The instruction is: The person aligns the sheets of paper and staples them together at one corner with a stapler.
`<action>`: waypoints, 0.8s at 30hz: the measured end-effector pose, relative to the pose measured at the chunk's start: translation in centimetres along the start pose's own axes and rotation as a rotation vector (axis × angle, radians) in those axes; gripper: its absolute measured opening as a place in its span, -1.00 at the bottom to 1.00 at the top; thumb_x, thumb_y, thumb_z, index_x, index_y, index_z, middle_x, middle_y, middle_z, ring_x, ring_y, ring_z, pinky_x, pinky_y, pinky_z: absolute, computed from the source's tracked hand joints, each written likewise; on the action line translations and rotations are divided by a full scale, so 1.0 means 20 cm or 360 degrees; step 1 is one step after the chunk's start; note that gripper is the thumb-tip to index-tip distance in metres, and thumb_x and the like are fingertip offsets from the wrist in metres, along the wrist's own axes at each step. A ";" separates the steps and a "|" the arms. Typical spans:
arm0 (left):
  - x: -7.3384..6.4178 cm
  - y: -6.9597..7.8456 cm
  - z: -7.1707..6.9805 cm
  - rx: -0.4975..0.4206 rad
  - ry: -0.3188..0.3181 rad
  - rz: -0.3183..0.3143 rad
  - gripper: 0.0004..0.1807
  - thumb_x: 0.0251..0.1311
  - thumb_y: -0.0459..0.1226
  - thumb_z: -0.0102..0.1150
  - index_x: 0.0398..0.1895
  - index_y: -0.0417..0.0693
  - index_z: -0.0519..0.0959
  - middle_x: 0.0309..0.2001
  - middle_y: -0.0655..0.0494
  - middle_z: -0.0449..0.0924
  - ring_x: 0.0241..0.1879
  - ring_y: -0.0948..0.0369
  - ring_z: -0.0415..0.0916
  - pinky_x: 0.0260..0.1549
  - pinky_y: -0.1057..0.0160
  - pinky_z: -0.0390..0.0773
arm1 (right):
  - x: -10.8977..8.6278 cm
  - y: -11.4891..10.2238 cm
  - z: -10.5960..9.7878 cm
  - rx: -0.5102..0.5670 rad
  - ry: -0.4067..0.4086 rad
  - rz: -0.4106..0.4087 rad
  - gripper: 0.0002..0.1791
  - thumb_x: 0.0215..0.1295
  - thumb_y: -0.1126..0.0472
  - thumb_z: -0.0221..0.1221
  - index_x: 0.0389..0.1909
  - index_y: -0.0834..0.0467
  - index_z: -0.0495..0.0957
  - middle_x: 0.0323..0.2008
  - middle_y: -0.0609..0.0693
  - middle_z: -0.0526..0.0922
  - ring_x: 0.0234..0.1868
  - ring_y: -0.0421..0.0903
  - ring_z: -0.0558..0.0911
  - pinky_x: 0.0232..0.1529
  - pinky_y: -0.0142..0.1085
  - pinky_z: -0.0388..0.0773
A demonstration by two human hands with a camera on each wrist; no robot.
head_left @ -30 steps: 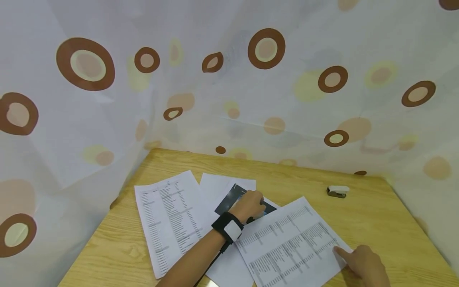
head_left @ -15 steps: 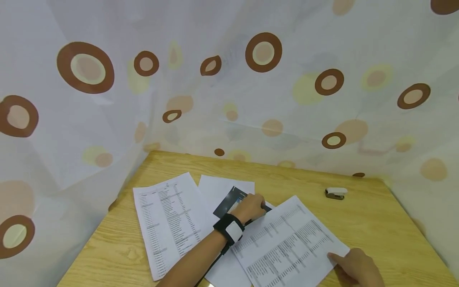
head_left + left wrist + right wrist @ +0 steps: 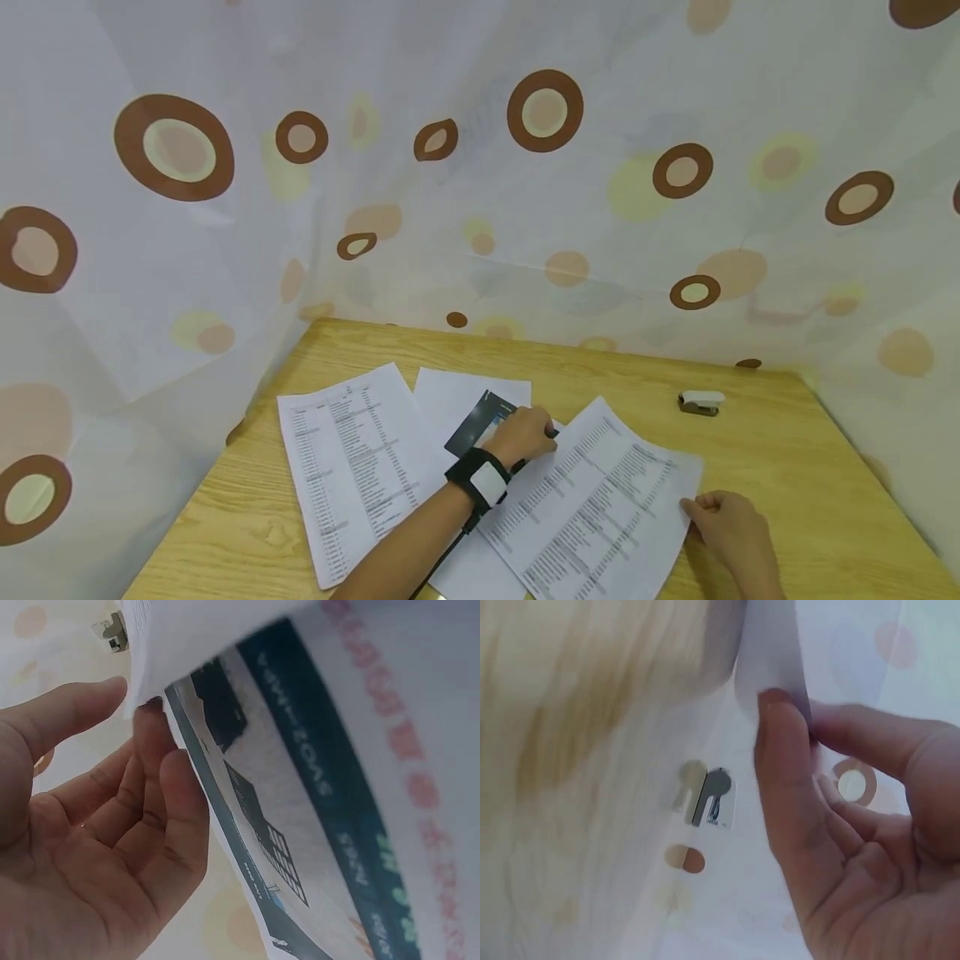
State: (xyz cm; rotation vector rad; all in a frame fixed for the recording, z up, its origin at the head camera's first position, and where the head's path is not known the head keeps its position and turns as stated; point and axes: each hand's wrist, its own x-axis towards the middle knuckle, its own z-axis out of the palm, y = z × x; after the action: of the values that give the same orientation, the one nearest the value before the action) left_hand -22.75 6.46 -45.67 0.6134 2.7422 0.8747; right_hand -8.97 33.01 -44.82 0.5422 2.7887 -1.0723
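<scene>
A printed sheet of paper lies at a slant between the hands, its right side lifted and bowed. My right hand pinches its right edge between thumb and forefinger, seen closely in the right wrist view as fingers on white paper. My left hand, wearing a black wristband, holds the sheet's upper left edge. In the left wrist view its thumb and forefinger meet at the paper's edge. Under this hand lies a page with a dark picture, partly hidden by the hand.
Another printed sheet lies to the left, over a white sheet. A small stapler with a white top stands at the back right of the wooden table. A spotted curtain encloses the table's back and sides.
The right hand has moved left and changed from a finger on the printed sheet to a pinch, raising and bowing its right edge. The left hand has stayed nearly in place.
</scene>
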 end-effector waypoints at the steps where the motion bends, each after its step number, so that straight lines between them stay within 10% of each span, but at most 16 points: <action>1: 0.00 0.00 0.00 -0.0007 0.0000 -0.0004 -0.85 0.20 -0.25 0.36 -0.24 -0.14 0.72 -0.37 0.12 0.65 -0.48 0.23 0.49 -0.48 0.26 0.48 | 0.00 -0.01 0.01 0.0015 0.0030 0.0003 -0.67 0.40 0.19 0.18 -0.26 0.47 0.59 -0.52 -0.01 0.66 -0.47 -0.08 0.66 -0.42 -0.18 0.54; 14: -0.07 -0.05 -0.08 -0.0275 0.0019 0.0149 -0.76 0.32 -0.30 0.23 -0.53 -0.13 0.69 -0.63 0.21 0.48 -0.72 0.33 0.28 -0.72 0.39 0.25 | -0.03 -0.07 0.03 0.0062 0.0491 -0.0163 -0.66 0.39 0.25 0.20 -0.08 0.52 0.58 -0.45 0.20 0.71 -0.50 0.04 0.72 -0.64 -0.33 0.46; 24: -0.12 -0.05 -0.19 -0.0365 -0.0012 0.0161 -0.70 0.33 -0.32 0.20 -0.62 -0.10 0.63 -0.73 0.21 0.39 -0.79 0.33 0.18 -0.77 0.40 0.18 | -0.05 -0.12 0.01 0.0076 0.0551 -0.0215 -0.66 0.39 0.22 0.21 -0.10 0.49 0.61 -0.44 0.20 0.71 -0.49 0.06 0.71 -0.64 -0.34 0.44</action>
State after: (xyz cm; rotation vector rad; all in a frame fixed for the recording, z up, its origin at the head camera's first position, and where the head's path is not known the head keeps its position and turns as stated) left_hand -22.03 2.65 -43.16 0.7120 2.5715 1.1856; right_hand -9.03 30.88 -43.27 0.6040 3.1446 -1.1743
